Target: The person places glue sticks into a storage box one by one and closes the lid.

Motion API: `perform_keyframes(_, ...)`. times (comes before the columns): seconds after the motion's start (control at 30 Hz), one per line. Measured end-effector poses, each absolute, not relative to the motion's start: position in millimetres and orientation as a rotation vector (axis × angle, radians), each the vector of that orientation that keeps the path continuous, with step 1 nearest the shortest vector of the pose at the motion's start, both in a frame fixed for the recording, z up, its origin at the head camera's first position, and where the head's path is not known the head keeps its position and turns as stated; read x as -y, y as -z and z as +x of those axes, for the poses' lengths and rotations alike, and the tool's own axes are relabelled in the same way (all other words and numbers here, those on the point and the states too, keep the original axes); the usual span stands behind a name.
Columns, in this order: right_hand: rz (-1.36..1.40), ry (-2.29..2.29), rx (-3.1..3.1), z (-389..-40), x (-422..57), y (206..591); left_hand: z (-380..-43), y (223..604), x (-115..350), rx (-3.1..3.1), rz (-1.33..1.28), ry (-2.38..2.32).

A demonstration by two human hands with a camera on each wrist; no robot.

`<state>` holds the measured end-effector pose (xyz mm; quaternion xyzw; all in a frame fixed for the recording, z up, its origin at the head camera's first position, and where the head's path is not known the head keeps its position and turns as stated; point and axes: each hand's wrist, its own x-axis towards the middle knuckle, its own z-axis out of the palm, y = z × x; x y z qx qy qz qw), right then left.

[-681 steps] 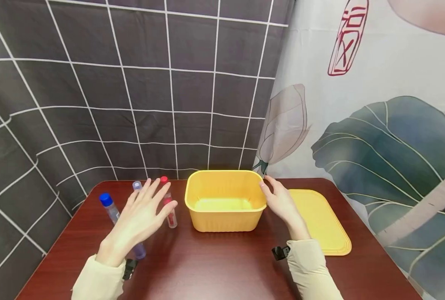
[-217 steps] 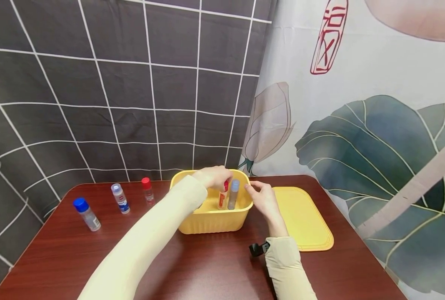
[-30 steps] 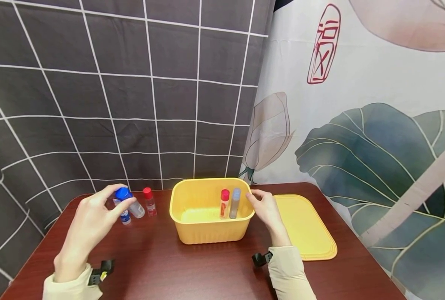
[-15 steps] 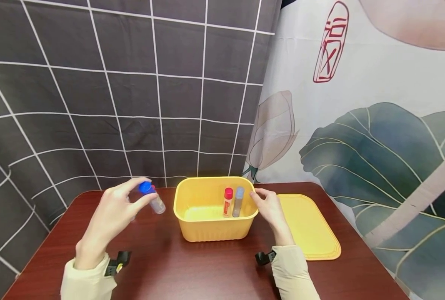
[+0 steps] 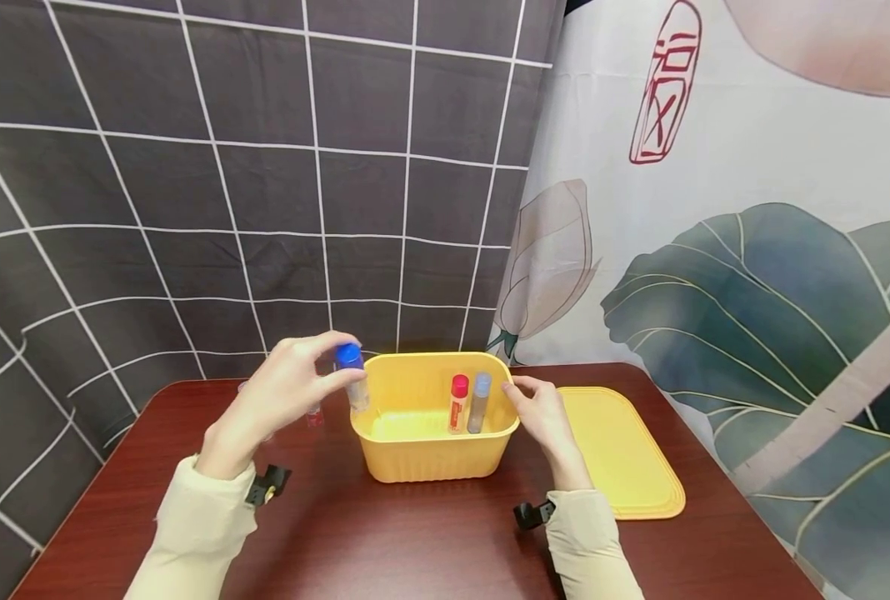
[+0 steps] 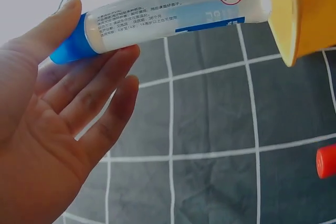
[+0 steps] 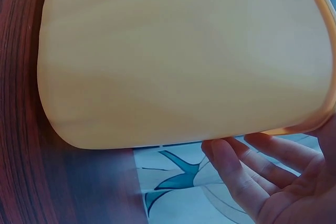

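Left hand (image 5: 276, 397): is pinching blue-capped bottle (image 6: 178, 17) by its cap, lower centre, by left rim of yellow bin (image 5: 437, 460). Right hand (image 5: 546, 419): is gripping right rim. Hazard: low-carried base snagging left rim, slipping loose.

You have a bench (image 5: 400, 533) screened by grey gridded fabric (image 5: 265, 192), upper left, and a lotus-print hanging (image 5: 737, 308), right; the room's kind is unclear.
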<state>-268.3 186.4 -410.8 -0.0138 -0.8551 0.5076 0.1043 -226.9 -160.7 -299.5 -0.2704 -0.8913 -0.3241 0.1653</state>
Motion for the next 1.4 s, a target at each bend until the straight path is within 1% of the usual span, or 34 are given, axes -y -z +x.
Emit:
perform_keyframes(0.37,-0.046,-1.524,2.513,-267.8,-185.8,411.4,-273.3,299.3,122.2,2.724,-1.008,0.803)
perform_keyframes(0.7,-0.054,-1.517,2.531,-267.5,-186.8,413.3,-296.5,312.1,85.9,2.837,-1.227,0.637)
perform_keyframes(1.03,-0.067,-1.509,2.527,-267.6,-187.4,413.0,-314.5,329.5,62.0,2.911,-1.315,0.387)
perform_keyframes(1.4,-0.047,-1.512,2.516,-267.8,-187.3,411.8,-323.7,335.3,46.6,2.995,-1.272,0.202)
